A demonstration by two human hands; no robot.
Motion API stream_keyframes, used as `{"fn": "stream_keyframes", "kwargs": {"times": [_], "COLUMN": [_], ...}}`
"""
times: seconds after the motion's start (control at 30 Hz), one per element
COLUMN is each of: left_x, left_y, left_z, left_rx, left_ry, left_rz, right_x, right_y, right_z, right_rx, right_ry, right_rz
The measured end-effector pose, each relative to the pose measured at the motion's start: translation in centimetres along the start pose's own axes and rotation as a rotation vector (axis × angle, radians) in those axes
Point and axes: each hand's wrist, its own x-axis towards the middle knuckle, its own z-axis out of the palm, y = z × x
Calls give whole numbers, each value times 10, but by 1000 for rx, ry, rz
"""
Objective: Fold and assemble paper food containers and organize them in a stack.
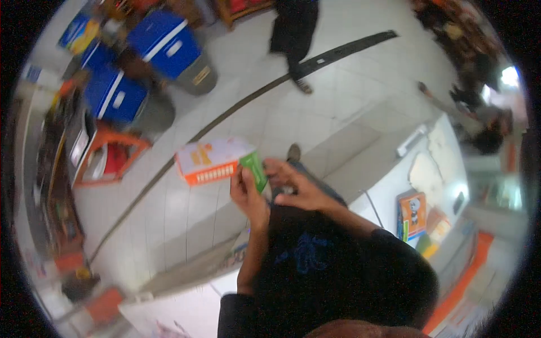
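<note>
An orange-and-white cardboard box (211, 160) is held out in front of my body, tilted, with a row of pale marks along its orange side. My left hand (248, 194) is closed around its right end, where a green part (255, 170) shows; whether that green belongs to the box or is a separate pack I cannot tell. Just right of the green part, my right hand (301, 191) has its fingers apart and slightly bent, with nothing seen in it. Blur softens both hands.
Blue-lidded grey bins (174, 48) stand at the upper left, near an orange-framed stool (107, 160). A dark strip (236, 107) crosses the tiled floor. Another person's leg (296, 65) is beyond it. On the white counter (389, 188) at right lies an orange pack (413, 214).
</note>
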Motion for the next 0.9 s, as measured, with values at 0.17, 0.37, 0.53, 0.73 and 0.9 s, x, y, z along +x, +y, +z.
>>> {"fn": "stream_keyframes", "kwargs": {"times": [0.17,0.37,0.53,0.73,0.9], "left_x": [-12,-9,1,-8,-13], "left_y": [1,-4,-17,-32,-42], "left_z": [14,-9,-29,-34,-31], "left_rx": [-45,668,780,749,687], "left_ry": [-436,-668,-691,-623,-560], "left_rz": [120,532,655,479,528], "right_x": [4,1,-2,-8,-10], "right_y": [5,29,41,36,33], "right_z": [-5,-24,-30,-33,-29], "right_rx": [38,163,286,-134,25], "right_ry": [232,515,460,334,355], "right_rz": [206,281,361,375,239]}}
